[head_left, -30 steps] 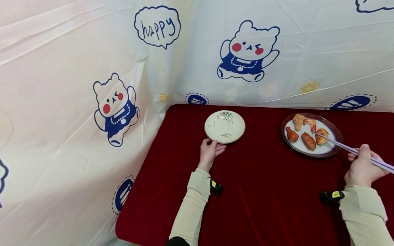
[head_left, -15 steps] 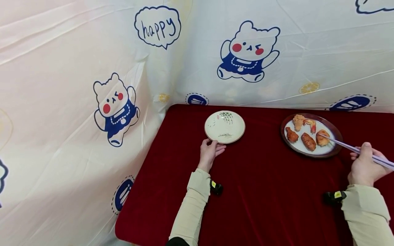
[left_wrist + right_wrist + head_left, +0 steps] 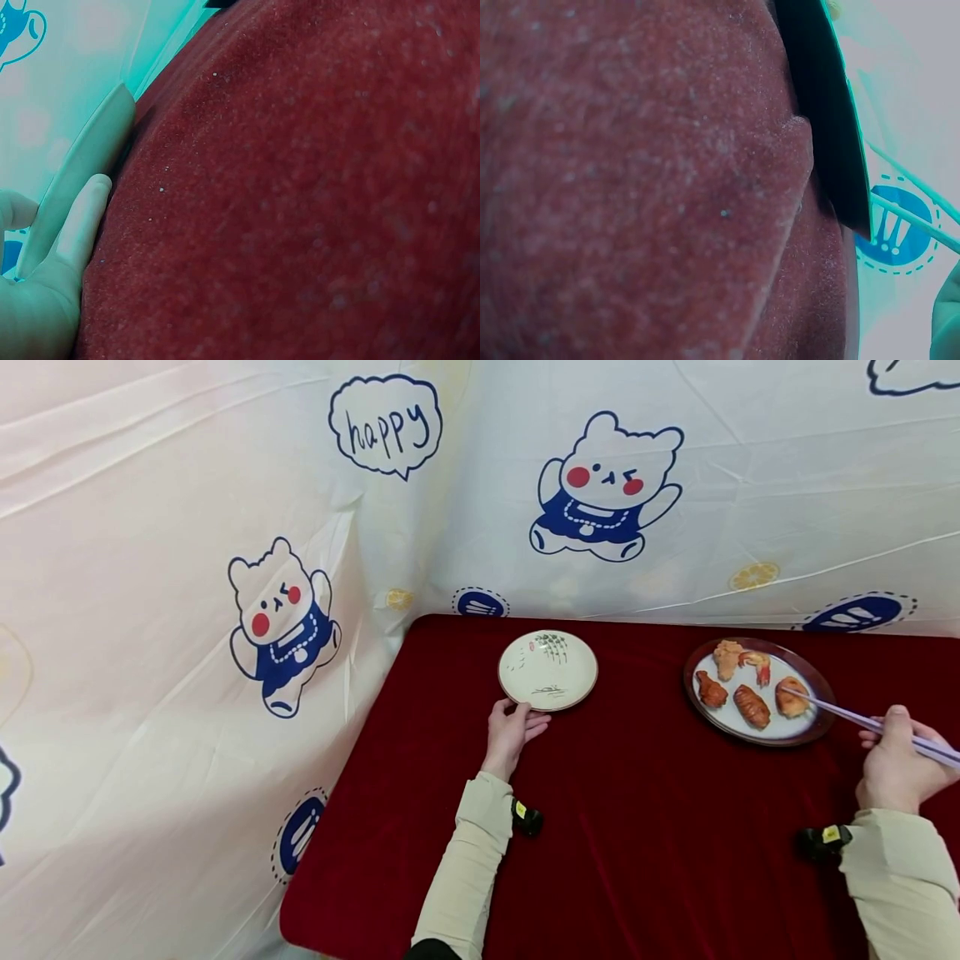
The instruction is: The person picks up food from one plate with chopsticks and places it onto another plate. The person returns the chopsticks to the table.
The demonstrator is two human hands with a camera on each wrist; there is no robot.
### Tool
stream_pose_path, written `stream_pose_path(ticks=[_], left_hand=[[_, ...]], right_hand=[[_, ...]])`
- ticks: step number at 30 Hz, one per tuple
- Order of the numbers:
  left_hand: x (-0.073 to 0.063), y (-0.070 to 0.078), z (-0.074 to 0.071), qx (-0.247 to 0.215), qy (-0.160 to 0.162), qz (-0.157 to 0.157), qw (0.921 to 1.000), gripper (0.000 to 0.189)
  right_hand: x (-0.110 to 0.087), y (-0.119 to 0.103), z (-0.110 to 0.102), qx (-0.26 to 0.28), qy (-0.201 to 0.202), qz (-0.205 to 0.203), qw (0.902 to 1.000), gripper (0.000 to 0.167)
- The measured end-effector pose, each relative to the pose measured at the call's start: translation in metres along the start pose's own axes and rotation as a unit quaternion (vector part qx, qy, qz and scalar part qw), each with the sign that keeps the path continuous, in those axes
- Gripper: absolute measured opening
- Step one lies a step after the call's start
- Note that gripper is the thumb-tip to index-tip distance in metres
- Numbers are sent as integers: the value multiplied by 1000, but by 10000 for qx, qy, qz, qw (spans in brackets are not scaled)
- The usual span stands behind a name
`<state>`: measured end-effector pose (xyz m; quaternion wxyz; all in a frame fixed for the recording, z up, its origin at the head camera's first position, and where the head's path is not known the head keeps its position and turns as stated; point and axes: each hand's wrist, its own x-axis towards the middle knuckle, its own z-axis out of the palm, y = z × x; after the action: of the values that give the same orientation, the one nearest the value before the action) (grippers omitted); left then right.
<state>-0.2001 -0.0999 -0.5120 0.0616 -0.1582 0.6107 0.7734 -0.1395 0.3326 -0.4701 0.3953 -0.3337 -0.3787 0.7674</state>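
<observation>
My left hand (image 3: 510, 731) pinches the near rim of a small cream plate (image 3: 547, 670) with a painted design, thumb above and fingers below. In the left wrist view the plate (image 3: 94, 154) shows edge-on, close over the cloth. My right hand (image 3: 900, 764) holds a pair of pale purple chopsticks (image 3: 847, 714), their tips at a golden-brown fried piece (image 3: 791, 697). That piece lies at the right side of a white plate with a brown rim (image 3: 697, 714). The right wrist view shows this plate's dark side (image 3: 829, 112), with the chopsticks (image 3: 907, 178) beyond it.
On the brown-rimmed plate also lie a chicken wing (image 3: 752, 706), a drumstick (image 3: 711, 689), a shrimp (image 3: 757, 665) and a crumbed piece (image 3: 727, 658). Dark red cloth (image 3: 637, 827) covers the table; a printed white curtain (image 3: 480, 510) hangs behind and at the left.
My right hand and the chopsticks have shifted slightly right. The golden-brown piece has moved a little right on its plate, away from the chicken wing. My left hand stays on the cream plate.
</observation>
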Motion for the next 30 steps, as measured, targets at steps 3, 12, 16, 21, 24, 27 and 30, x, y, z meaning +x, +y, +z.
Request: stream_pose_path(ticks=[3, 12, 16, 21, 24, 27, 30], left_hand=[[0, 0, 0, 9, 11, 4, 10000, 56], [0, 0, 0, -1, 36, -15, 10000, 54], [0, 0, 0, -11, 35, -14, 10000, 55], [0, 1, 0, -9, 28, -18, 10000, 56], [-1, 1, 1, -17, 22, -12, 10000, 56], [-1, 1, 1, -25, 16, -16, 10000, 55], [-1, 2, 1, -17, 11, -33, 10000, 56]], right_hand=[[1, 0, -1, -17, 5, 78, 10000, 21], [-1, -1, -2, -116, -77, 71, 9999, 19], [-4, -5, -2, -220, -79, 129, 9996, 19], [-4, -10, -3, -379, 2, 277, 9989, 20], [-3, -13, -3, -398, 94, 309, 9987, 17], [-2, -16, -2, -316, 204, 239, 9990, 15], [-3, -17, 0, -195, 237, 141, 9994, 16]])
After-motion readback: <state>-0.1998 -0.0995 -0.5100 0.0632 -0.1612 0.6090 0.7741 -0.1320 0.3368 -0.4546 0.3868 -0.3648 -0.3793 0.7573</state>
